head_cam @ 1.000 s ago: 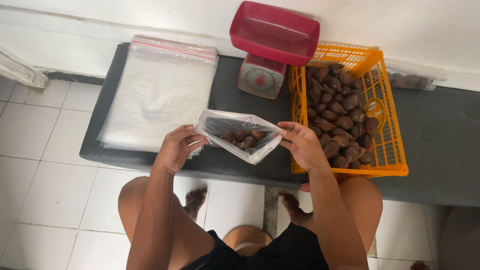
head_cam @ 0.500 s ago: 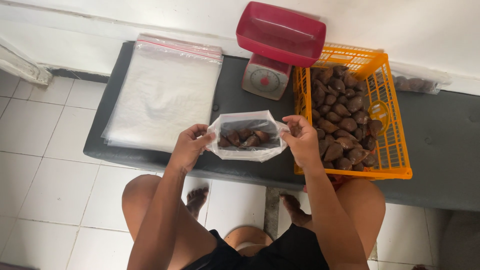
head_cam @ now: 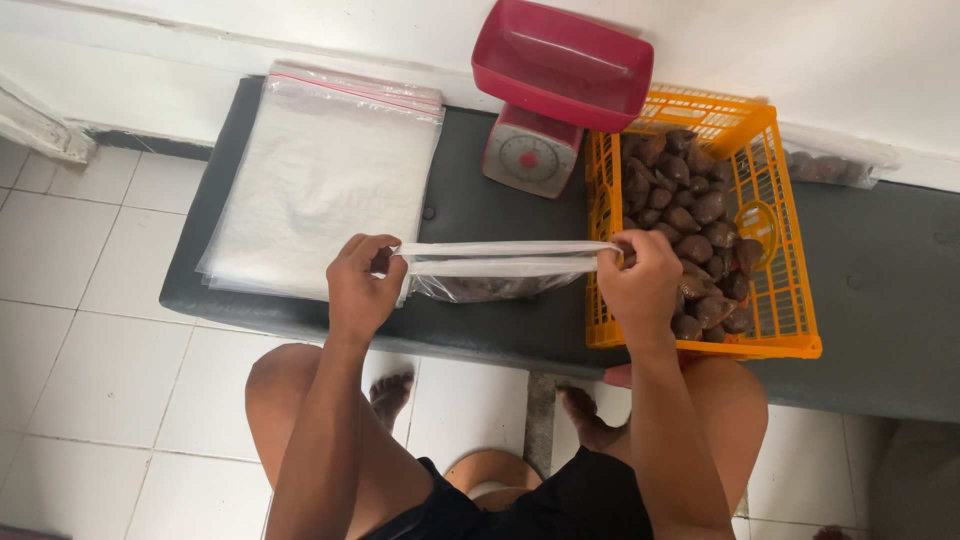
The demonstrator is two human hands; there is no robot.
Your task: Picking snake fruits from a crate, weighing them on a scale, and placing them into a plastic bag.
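A person is pulling a filled plastic bag [head_cam: 497, 272] taut between both hands above the front edge of a dark padded bench [head_cam: 480, 215].

The left hand [head_cam: 362, 285] and right hand [head_cam: 638, 283] are each pinching one end of the bag's mouth in a closed grip, stretching it flat so the dark brown fruit is hanging below. An orange basket [head_cam: 780, 300] of the same fruit is sitting at the right, a red scale [head_cam: 545, 105] at the back edge, and a stack of empty bags [head_cam: 320, 180] at the left.

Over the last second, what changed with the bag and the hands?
The hands moved apart: the left hand and right hand pulled the clear bag of brown fruit taut, so its open mouth is now stretched flat and closed. Both kept their grip. The scale, orange basket and bag stack stayed put.
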